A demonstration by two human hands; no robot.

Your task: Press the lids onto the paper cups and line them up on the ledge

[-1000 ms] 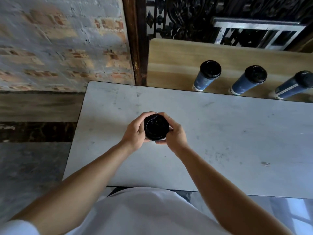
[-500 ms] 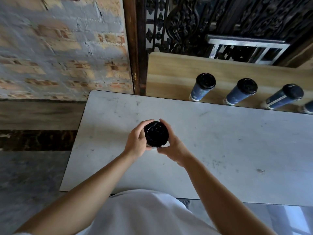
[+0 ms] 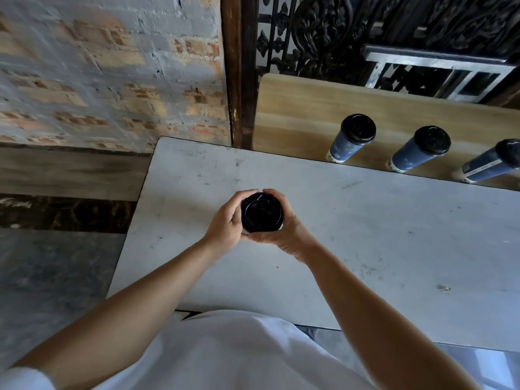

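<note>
Both forearms reach forward from the near edge over the pale table (image 3: pixel 380 249) and meet a little left of its middle. The left hand (image 3: pixel 225 225) curls round the left side of a lidded cup (image 3: pixel 261 212), thumb on the near side and fingers wrapped over the far rim. The right hand (image 3: pixel 285 233) grasps the same cup from the right and from underneath, its fingers bending round the far side until the fingertips of both hands nearly touch. Only the cup's black lid shows from above; the hands hide its body, so I cannot tell whether its base rests on the table.

Beyond the far edge of the table runs a wooden ledge (image 3: pixel 295 108). Three blue cups with black lids stand on it in a row: the left cup (image 3: pixel 351 139), the middle cup (image 3: pixel 419 150) and the right cup (image 3: pixel 489 161), which the frame edge cuts. They stand well apart from the hands.

A painted brick wall (image 3: pixel 98 80) fills the far left, a dark wooden post (image 3: pixel 239 66) stands beside it, and a black iron grille (image 3: pixel 323 32) rises behind the ledge. A white shirt (image 3: pixel 225 356) shows at the near edge.
</note>
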